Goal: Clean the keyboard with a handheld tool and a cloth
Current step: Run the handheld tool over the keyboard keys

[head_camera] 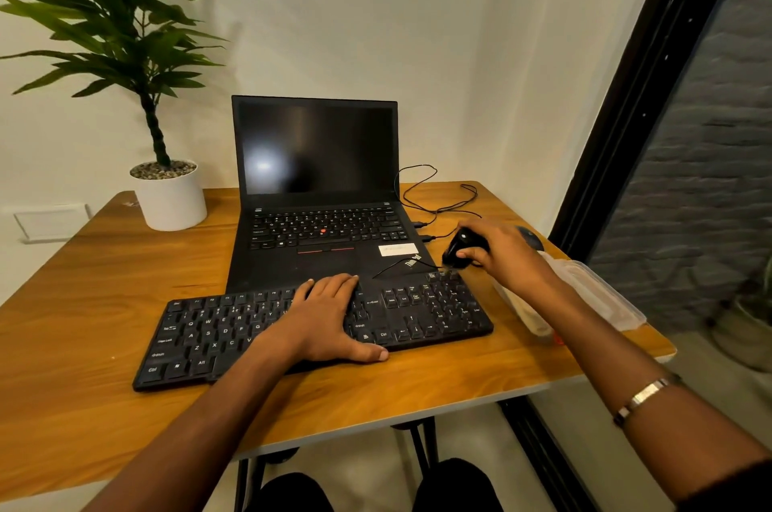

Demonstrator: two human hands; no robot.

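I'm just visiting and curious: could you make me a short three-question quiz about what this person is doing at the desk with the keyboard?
1. True or false: the left hand lies flat on the keyboard.
2. Which corner of the keyboard does the black handheld tool in the right hand point at? A) near left B) far right C) near right
3. Fill in: behind the keyboard stands an open ____ with a dark screen.

Key
1. True: the fingers are spread and straight on the keys.
2. B: the tool's tip is at the far right corner, by the number pad.
3. laptop
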